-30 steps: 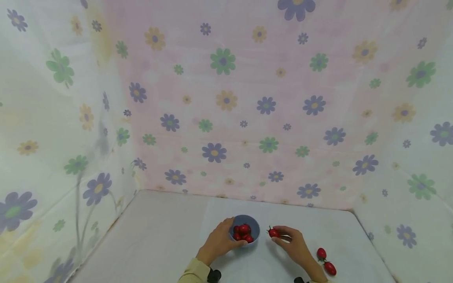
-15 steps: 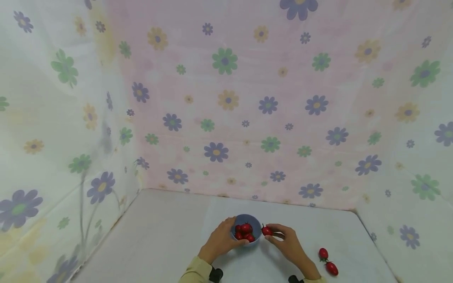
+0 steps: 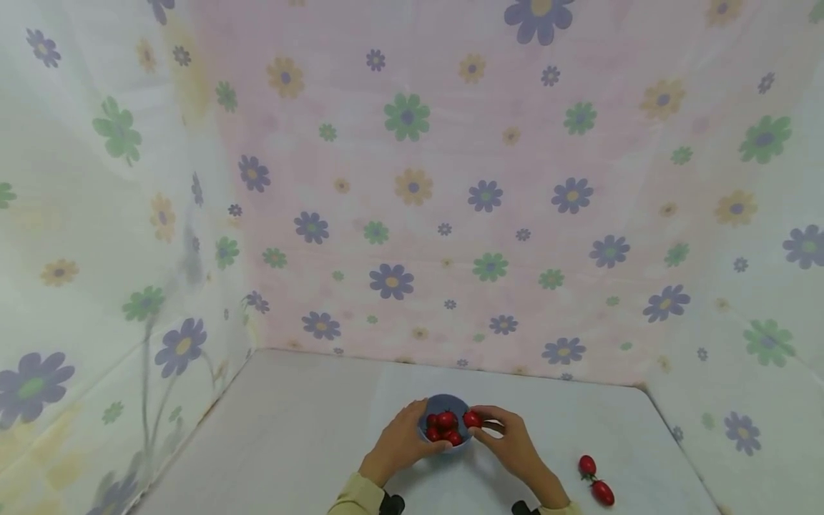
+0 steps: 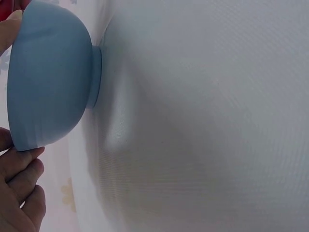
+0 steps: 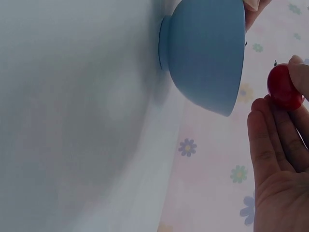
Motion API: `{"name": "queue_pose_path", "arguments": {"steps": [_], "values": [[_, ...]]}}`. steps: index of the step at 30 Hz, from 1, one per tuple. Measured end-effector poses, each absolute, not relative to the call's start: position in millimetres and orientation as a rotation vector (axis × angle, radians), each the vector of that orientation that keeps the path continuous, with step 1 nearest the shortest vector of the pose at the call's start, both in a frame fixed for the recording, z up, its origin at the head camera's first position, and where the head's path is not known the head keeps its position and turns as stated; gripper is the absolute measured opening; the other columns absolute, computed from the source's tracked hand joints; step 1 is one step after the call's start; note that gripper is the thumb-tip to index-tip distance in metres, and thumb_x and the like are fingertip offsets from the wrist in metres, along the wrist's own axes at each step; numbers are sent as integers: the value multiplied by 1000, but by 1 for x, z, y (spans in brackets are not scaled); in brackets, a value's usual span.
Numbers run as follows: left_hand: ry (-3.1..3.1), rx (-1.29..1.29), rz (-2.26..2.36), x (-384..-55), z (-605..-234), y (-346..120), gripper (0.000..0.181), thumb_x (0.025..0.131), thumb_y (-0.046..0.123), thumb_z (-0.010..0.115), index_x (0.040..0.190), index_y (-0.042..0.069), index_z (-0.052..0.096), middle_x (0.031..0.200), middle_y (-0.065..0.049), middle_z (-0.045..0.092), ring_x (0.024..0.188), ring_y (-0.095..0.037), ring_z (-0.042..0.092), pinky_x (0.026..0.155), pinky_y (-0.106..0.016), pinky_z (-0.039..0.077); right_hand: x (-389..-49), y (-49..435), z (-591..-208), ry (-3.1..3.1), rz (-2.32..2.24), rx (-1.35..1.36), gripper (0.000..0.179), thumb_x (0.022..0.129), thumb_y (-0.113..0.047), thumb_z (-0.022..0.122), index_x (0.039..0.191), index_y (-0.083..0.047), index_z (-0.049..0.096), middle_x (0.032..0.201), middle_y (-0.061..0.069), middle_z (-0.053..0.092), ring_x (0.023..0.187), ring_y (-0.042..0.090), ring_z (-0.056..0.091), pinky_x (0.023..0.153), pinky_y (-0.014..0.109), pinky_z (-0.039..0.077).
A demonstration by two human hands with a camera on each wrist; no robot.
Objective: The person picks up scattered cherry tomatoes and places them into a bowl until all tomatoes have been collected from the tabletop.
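Note:
My left hand (image 3: 400, 442) grips a small blue bowl (image 3: 454, 403), thumb at the near rim and fingers around the far left side. Several red cherry tomatoes (image 3: 445, 420) lie inside it. In the left wrist view the bowl (image 4: 50, 77) stands upright on its foot. My right hand (image 3: 513, 442) pinches one cherry tomato (image 3: 473, 418) between thumb and fingers, over the bowl's right rim. Seen from the right wrist, that tomato (image 5: 284, 87) is just above rim level, its small stem pointing away from the thumb.
Two more cherry tomatoes, one (image 3: 587, 467) behind the other (image 3: 602, 493), lie on the white-covered table (image 3: 309, 429) to the right of my right hand. Flower-patterned cloth walls (image 3: 444, 286) close in the back and both sides.
My right hand has moved left with the cherry tomato, from beside the bowl to over its right rim. The left hand keeps its hold on the bowl.

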State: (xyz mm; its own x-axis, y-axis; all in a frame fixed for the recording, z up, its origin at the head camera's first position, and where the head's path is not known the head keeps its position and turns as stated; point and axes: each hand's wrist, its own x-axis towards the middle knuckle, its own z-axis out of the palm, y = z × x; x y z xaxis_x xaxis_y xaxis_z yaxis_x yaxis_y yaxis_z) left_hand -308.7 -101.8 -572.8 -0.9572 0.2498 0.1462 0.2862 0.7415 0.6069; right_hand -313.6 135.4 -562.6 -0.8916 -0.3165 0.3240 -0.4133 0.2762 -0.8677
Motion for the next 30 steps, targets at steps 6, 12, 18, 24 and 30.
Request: {"name": "queue_pose_path", "arguments": {"steps": [6, 12, 18, 24, 30], "values": [[-2875, -458, -1009, -308, -572, -102, 99, 69, 71, 63, 140, 6, 40, 141, -12, 44, 131, -33, 39, 102, -55, 37, -314, 128, -564, -2429, 1709, 730, 45, 80, -23, 73, 118, -3, 61, 116, 12, 63, 102, 14, 61, 86, 25, 52], [-2870, -451, -1008, -307, -573, -102, 101, 68, 73, 62, 140, 6, 40, 142, -11, 43, 131, -31, 39, 101, -54, 38, -314, 123, -563, -2424, 1708, 782, 45, 82, -23, 71, 120, -2, 60, 119, 14, 61, 105, 17, 60, 87, 27, 52], [-2864, -474, -981, -311, -574, -103, 101, 69, 73, 61, 141, 5, 39, 142, -12, 43, 131, -32, 39, 100, -54, 38, -315, 118, -560, -2399, 1705, 804, 43, 82, -22, 70, 119, -2, 60, 117, 13, 62, 105, 21, 60, 86, 30, 53], [-2847, -501, -982, -311, -573, -104, 100, 69, 72, 60, 141, 6, 39, 141, -14, 44, 130, -34, 39, 100, -55, 38, -319, 112, -564, -2346, 1694, 884, 41, 85, -20, 68, 120, -1, 60, 117, 14, 62, 105, 19, 60, 84, 30, 54], [-2869, -501, -1000, -310, -572, -103, 100, 69, 72, 61, 141, 5, 38, 141, -14, 43, 131, -35, 38, 101, -55, 37, -319, 108, -565, -2392, 1758, 876, 39, 86, -13, 66, 121, 3, 58, 118, 15, 61, 107, 24, 59, 85, 30, 53]]}}
